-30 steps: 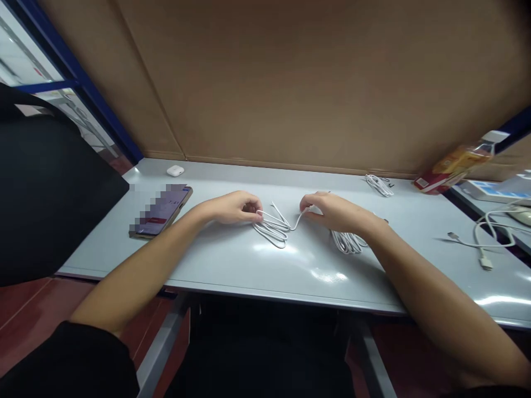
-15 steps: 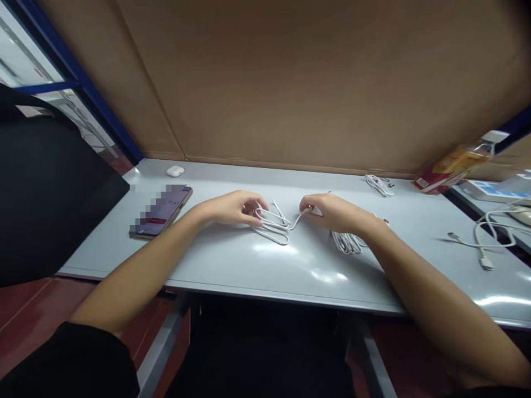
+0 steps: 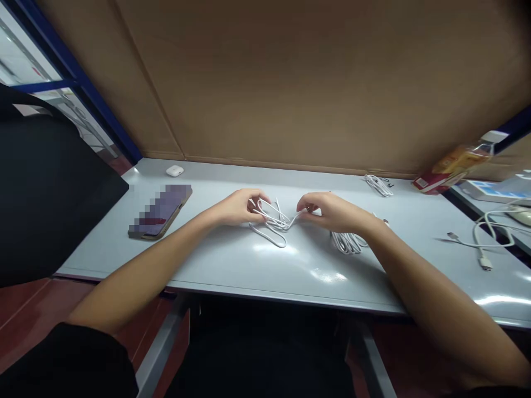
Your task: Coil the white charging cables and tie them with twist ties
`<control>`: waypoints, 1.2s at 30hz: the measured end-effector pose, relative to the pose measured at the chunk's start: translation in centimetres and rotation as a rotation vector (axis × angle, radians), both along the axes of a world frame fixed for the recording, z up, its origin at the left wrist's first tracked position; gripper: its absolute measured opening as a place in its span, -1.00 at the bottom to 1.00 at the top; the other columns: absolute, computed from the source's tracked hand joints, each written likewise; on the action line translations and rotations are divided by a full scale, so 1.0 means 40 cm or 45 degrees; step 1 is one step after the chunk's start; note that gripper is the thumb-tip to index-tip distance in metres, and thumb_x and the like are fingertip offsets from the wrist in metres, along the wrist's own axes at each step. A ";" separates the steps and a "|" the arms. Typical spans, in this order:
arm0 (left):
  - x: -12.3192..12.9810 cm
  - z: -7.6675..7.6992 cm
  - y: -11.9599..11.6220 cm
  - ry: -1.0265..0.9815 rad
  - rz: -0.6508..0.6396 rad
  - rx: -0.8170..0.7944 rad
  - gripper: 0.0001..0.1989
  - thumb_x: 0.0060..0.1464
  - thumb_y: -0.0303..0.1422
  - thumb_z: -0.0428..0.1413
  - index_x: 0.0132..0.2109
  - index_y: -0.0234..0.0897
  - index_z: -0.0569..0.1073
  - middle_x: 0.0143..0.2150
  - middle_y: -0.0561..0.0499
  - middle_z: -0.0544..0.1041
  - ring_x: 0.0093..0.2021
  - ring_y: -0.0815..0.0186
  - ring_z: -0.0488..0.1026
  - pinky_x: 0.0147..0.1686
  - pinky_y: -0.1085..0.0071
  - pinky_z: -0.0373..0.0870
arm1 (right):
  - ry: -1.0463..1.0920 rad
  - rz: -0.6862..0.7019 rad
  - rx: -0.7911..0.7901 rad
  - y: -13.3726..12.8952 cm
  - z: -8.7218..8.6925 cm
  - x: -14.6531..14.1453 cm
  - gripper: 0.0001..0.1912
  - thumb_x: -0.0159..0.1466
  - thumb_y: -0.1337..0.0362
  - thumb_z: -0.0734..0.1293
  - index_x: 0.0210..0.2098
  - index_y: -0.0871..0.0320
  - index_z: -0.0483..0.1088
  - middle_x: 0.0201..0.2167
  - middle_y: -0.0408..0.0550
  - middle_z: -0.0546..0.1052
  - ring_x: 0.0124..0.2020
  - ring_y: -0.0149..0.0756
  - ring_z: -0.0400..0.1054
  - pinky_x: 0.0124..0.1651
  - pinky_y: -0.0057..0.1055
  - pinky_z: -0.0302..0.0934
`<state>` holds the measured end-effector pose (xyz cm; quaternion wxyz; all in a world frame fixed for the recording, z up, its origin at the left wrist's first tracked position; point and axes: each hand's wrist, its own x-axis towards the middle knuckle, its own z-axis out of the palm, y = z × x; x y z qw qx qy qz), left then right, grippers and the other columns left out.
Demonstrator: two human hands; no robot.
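Observation:
A white cable [image 3: 274,241] lies in loose loops on the light grey table [image 3: 249,271] between my hands. My left hand [image 3: 244,207] pinches the loops at their left side, thumb below and fingers curled above. My right hand [image 3: 326,210] grips the same cable at the right, where a strand runs up into the fingertips; the held end is mostly hidden. Beneath my right wrist rests a coiled white cable bundle [image 3: 347,243], partly covered by the arm.
Left of my forearm is a phone [image 3: 164,213], with a white earbud case [image 3: 175,171] behind it. Another small cable bundle [image 3: 379,186] lies at the back right. Farther right are a tilted drink bottle [image 3: 454,166] and loose white cables [image 3: 477,243]. A brown panel [image 3: 290,83] rises behind the table.
My left hand has shifted slightly right, toward my right hand, and the cable loops between them have spread and changed shape. My right hand has barely moved left.

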<state>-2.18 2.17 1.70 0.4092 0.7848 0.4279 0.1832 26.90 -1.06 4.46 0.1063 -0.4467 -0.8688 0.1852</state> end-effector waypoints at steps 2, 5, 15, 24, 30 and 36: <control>0.002 -0.006 0.000 -0.085 -0.016 -0.062 -0.39 -0.07 -0.21 0.41 0.14 -0.23 0.51 -0.07 -0.09 0.56 -0.23 0.24 0.56 -0.26 0.33 0.44 | 0.049 0.015 -0.011 0.000 0.001 0.000 -0.84 0.35 0.17 0.32 -0.17 0.09 0.50 -0.14 0.04 0.62 -0.15 -0.13 0.49 -0.08 -0.19 0.35; -0.001 -0.002 -0.001 -0.181 -0.050 -0.178 -0.33 -0.10 -0.32 0.43 0.20 -0.20 0.48 0.09 -0.15 0.52 -0.18 0.27 0.56 -0.17 0.29 0.50 | 0.128 -0.011 -0.070 0.000 0.009 0.002 -0.82 0.34 0.15 0.34 -0.16 0.09 0.51 -0.14 0.02 0.63 -0.15 -0.13 0.50 -0.08 -0.19 0.36; -0.076 0.070 0.020 -0.480 0.044 -0.366 -0.20 -0.09 -0.44 0.44 0.31 -0.14 0.42 0.28 -0.24 0.39 -0.02 0.27 0.57 0.06 0.21 0.53 | 1.042 -0.393 -0.528 0.015 0.032 0.037 -0.64 0.11 0.16 0.59 -0.15 0.09 0.51 -0.29 -0.05 0.62 -0.16 -0.11 0.59 0.06 -0.08 0.42; -0.046 0.039 0.027 -0.661 0.251 -0.472 -0.55 -0.10 -0.39 0.48 -0.03 -0.32 0.59 -0.03 -0.15 0.61 -0.01 0.20 0.59 0.17 0.11 0.47 | 1.201 -0.346 -0.807 0.012 -0.014 -0.019 -0.59 0.06 0.07 0.63 -0.22 0.12 0.51 -0.24 -0.07 0.56 -0.25 -0.21 0.55 -0.01 -0.09 0.46; 0.016 -0.007 -0.010 -0.675 0.117 -0.510 -0.43 -0.05 -0.44 0.45 0.12 -0.27 0.52 -0.04 -0.11 0.57 -0.16 0.31 0.59 0.00 0.18 0.56 | 1.086 -0.292 -0.885 -0.013 -0.030 -0.063 -0.56 0.09 0.17 0.61 -0.10 0.09 0.48 -0.27 -0.08 0.58 -0.30 -0.26 0.52 -0.14 -0.20 0.45; 0.029 -0.018 -0.016 -0.736 0.155 -0.456 -0.42 -0.16 -0.51 0.47 0.06 -0.31 0.54 -0.09 -0.11 0.61 -0.10 0.25 0.59 0.02 0.18 0.56 | 0.920 -0.334 -0.749 -0.033 -0.001 -0.078 -0.66 0.08 0.21 0.56 -0.18 0.12 0.49 -0.31 -0.03 0.59 -0.33 -0.24 0.49 -0.13 -0.18 0.43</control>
